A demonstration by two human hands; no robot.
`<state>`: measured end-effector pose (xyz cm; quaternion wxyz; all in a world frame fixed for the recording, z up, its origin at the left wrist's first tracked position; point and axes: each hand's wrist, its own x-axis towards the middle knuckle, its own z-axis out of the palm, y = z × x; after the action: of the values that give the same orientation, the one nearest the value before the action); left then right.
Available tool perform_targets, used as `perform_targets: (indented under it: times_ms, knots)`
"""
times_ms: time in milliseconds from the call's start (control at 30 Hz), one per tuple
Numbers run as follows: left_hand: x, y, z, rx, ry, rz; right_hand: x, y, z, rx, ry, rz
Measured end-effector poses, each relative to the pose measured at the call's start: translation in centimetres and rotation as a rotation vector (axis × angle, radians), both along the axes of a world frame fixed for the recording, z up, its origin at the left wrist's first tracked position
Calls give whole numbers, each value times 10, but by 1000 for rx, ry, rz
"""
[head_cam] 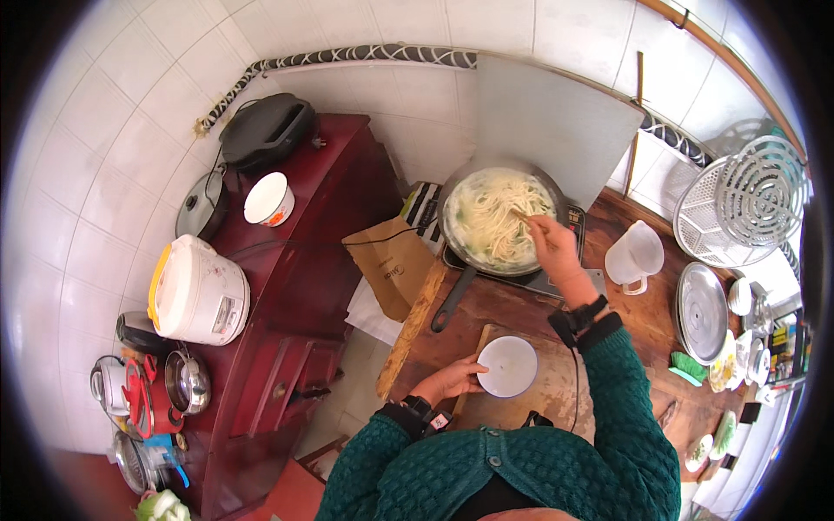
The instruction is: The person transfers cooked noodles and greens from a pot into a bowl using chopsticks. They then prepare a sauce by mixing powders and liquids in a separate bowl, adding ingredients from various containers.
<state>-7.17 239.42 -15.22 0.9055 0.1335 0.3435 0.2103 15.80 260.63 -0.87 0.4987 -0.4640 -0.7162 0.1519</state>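
Note:
My left hand (456, 379) grips a white bowl (508, 366) by its rim, thumb over the edge. I see nothing but the bare inside of the bowl. Over the frying pan (451, 242), my right hand (554, 241) is closed around what looks like wooden chopsticks (519, 214), their tips among the noodles (498, 205). Pale broth with bits of green surrounds the noodles, and steam rises at the back. The pan rests on an electric cooktop (576, 225); its black handle (453, 301) points toward me and to the left.
A cutting board (554, 400) lies under the bowl. Right of the cooktop stands a translucent plastic jug (633, 257), with metal lids (702, 312) beyond. A brown paper bag (389, 267) sits left of the pan. The red cabinet (287, 293) holds a rice cooker (199, 290) and another bowl (268, 198).

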Motion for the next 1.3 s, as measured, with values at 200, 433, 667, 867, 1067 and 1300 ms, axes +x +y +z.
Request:
perform_targets:
  times_ms: [200,433,667,867,1067,1300]
  knots:
    - [-4,-1,5,-3,30,-27,20,-35,-3,-307,170,108]
    - [-12,-6,17,20,41,-26,1,23,-48,-350,382,0]
    - [-28,-13,22,11,95,26,55,-2,-13,-307,390,-144]
    - [-29,-15,22,1,33,31,49,5,-52,-536,721,-209]
    - [-35,-15,40,51,70,27,11,2,-17,-468,684,-118]
    - [-18,-16,26,113,92,-55,76,-148,44,-525,888,22]
